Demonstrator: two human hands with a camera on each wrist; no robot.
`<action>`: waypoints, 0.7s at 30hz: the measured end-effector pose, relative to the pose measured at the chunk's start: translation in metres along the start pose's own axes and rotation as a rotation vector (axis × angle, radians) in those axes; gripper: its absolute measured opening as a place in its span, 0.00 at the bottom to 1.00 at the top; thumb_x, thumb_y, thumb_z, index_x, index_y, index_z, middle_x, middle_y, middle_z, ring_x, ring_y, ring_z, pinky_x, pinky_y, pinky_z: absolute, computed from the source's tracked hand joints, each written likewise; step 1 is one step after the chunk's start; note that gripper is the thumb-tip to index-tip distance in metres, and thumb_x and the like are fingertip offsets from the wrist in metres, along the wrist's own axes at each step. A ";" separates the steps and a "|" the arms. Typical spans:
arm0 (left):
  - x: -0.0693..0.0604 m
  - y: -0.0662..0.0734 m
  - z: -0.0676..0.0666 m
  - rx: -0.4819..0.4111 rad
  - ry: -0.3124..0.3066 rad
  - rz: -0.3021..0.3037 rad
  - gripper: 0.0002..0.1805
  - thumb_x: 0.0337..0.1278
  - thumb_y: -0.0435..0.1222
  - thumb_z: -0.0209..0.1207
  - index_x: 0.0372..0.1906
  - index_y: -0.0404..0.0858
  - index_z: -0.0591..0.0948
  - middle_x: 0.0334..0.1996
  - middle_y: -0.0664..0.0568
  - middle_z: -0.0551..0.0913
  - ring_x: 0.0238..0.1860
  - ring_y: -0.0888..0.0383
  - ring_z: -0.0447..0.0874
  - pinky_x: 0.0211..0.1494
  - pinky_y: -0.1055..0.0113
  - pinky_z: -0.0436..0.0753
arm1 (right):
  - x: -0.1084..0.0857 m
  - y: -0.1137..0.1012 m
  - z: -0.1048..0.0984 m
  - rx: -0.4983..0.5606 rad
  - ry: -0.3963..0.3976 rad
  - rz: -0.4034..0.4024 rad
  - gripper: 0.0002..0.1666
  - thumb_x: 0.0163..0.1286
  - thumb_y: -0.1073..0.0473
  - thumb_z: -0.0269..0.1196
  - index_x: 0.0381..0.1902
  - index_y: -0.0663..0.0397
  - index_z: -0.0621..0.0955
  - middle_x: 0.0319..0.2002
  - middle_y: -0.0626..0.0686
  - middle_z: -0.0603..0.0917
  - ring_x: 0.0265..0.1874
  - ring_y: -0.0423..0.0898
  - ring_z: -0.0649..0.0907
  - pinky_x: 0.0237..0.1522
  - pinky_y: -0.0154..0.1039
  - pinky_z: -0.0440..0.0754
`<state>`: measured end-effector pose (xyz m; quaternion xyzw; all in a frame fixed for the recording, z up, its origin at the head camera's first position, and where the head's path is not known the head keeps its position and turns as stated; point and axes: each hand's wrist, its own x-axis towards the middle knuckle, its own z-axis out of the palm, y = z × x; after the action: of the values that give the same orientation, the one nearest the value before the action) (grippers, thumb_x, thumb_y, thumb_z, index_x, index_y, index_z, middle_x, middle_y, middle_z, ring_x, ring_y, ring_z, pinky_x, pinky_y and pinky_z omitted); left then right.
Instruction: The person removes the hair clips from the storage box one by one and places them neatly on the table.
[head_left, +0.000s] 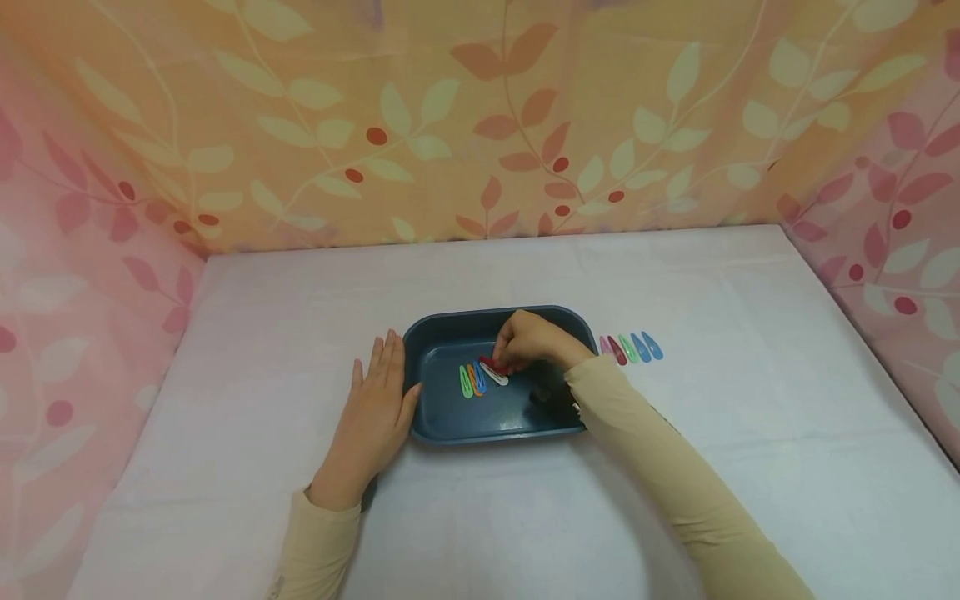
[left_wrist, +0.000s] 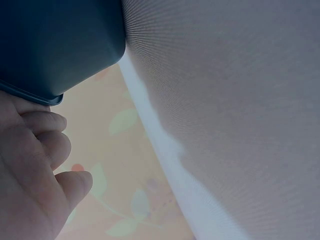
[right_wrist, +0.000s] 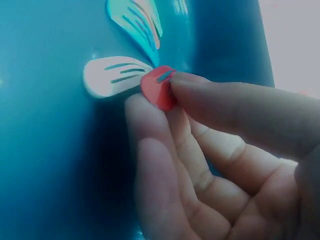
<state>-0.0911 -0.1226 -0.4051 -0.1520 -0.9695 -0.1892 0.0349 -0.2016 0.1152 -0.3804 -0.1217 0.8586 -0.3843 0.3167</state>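
Red hair clip (right_wrist: pixel 156 94), pinched in the grip of the right hand (head_left: pixel 536 337), white clip (right_wrist: pixel 100 80) just beside, inside blue tray (head_left: pixel 468 423), left hand (head_left: pixel 373 408) straight-fingered against its side.

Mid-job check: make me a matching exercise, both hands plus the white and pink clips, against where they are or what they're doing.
1. Left hand
2. Right hand
3. White clip
4. Pink clip

A. Lying inside the tray
B. On the table, right of the tray
C. Pinching a red clip
D. Against the tray's left end

Pairs: 1-D, 2-C, 3-A, 4-B
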 end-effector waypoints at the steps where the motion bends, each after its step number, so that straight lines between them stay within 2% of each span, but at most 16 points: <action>1: 0.000 0.000 0.000 0.000 0.003 0.001 0.36 0.70 0.42 0.46 0.71 0.25 0.48 0.73 0.37 0.45 0.73 0.42 0.40 0.69 0.42 0.43 | 0.000 0.000 0.000 -0.002 0.000 -0.006 0.03 0.56 0.71 0.64 0.28 0.66 0.85 0.22 0.52 0.84 0.18 0.40 0.80 0.26 0.34 0.81; 12: 0.000 -0.001 0.000 -0.002 0.002 0.002 0.37 0.70 0.42 0.46 0.71 0.25 0.48 0.73 0.37 0.45 0.73 0.43 0.40 0.70 0.42 0.42 | -0.016 0.001 -0.007 0.113 0.027 -0.071 0.04 0.59 0.70 0.62 0.29 0.68 0.84 0.25 0.53 0.83 0.21 0.42 0.81 0.30 0.36 0.82; 21: 0.000 -0.001 0.002 0.005 0.008 0.005 0.37 0.70 0.42 0.46 0.72 0.26 0.47 0.73 0.38 0.45 0.74 0.44 0.38 0.70 0.42 0.42 | -0.036 0.006 -0.013 0.191 0.066 -0.156 0.07 0.60 0.67 0.62 0.30 0.69 0.83 0.27 0.55 0.84 0.23 0.45 0.82 0.32 0.39 0.82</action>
<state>-0.0913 -0.1232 -0.4075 -0.1534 -0.9695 -0.1872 0.0394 -0.1826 0.1434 -0.3623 -0.1450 0.8160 -0.4915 0.2676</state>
